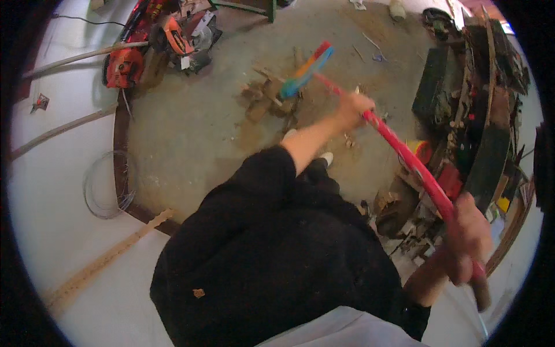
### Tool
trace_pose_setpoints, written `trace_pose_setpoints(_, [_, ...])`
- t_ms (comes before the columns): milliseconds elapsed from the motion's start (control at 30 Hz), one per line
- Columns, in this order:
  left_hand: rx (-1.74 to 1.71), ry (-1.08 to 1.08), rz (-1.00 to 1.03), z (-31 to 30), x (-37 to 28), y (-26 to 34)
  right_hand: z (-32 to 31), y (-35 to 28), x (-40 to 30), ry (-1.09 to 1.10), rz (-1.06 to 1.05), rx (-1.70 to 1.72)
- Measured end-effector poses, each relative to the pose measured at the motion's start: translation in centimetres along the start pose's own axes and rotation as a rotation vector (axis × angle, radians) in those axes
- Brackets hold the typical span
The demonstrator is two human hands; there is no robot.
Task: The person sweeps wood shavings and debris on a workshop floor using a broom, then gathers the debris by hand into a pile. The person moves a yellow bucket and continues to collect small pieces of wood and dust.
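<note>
Both of my hands are closed round the red handle of a broom, which slants from far left to near right. My left hand grips it low, close to the broom head. Nearer my body, my right hand holds the upper part, just short of the brown handle end. The broom head, with red, orange and blue colours, is blurred over the concrete floor. Beside it lies a loose heap of brown debris; the broom partly covers it.
Along the right stand stacked dark boards and scrap, with litter at their foot. Orange power tools and a red-orange machine sit at far left. A wire coil leans by the left wall. A green frame leg stands beyond.
</note>
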State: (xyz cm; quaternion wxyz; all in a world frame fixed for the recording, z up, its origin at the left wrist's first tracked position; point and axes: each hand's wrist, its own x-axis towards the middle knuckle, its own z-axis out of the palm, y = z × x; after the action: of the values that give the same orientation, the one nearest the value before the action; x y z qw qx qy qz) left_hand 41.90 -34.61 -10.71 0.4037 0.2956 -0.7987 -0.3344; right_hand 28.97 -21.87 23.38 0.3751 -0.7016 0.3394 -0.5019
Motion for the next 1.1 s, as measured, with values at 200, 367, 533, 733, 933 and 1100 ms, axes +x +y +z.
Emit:
trace_pose_setpoints(200, [-0.073, -0.068, 0.039, 0.6, 0.7, 4.5, -1.5, -2.3, -1.3, 0.052, -0.022, 0.126])
trace_pose_setpoints(367, [-0.039, 0.006, 0.021, 0.1, -2.5, 1.8, 2.6, 0.1, 0.2, 0.048, 0.086, 0.057])
trace_pose_setpoints(533, [-0.085, -0.059, 0.168, 0.3, 1.6, 3.4, 0.7, -3.0, -4.3, 0.296, 0.065, -0.157])
trace_pose_setpoints(733, [-0.074, 0.057, 0.208, -0.8, 5.2, 7.2, -1.2, -7.4, -5.1, 0.141, -0.028, 0.007])
trace_pose_setpoints(933, [-0.099, 0.017, 0.029, -1.8, -7.4, 3.9, 7.1, -1.0, -1.5, -0.153, -0.041, 0.137])
trace_pose_setpoints(1100, [-0.118, -0.001, 0.098, -1.6, -5.7, 8.5, 2.5, -7.5, -7.4, -0.099, -0.024, 0.150])
